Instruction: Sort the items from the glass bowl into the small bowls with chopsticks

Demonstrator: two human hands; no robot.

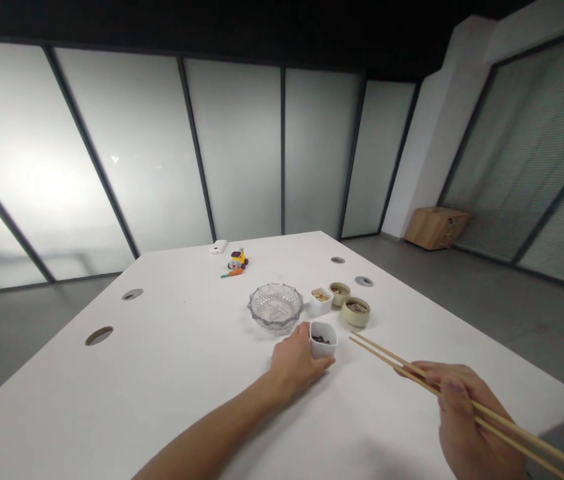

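Note:
My left hand [297, 360] is closed around the near side of a small white square bowl [329, 349], which holds dark pieces and stands on the table. In my right hand [472, 413] is a pair of wooden chopsticks [387, 355], tips pointing left, a little apart, to the right of that bowl. A clear glass bowl [276, 307] with a scalloped rim sits just beyond my left hand. Behind the held bowl are another white bowl [321, 303] with pale yellowish pieces and two beige round bowls [356, 313] [339, 291] with brownish contents.
Farther back on the white table [187, 373] lie a yellow toy vehicle [237, 260], an orange carrot-shaped item [235, 273] and a white box-like device [219, 247]. Several round cable holes pierce the tabletop. A wooden cabinet [432, 228] stands on the floor at the right.

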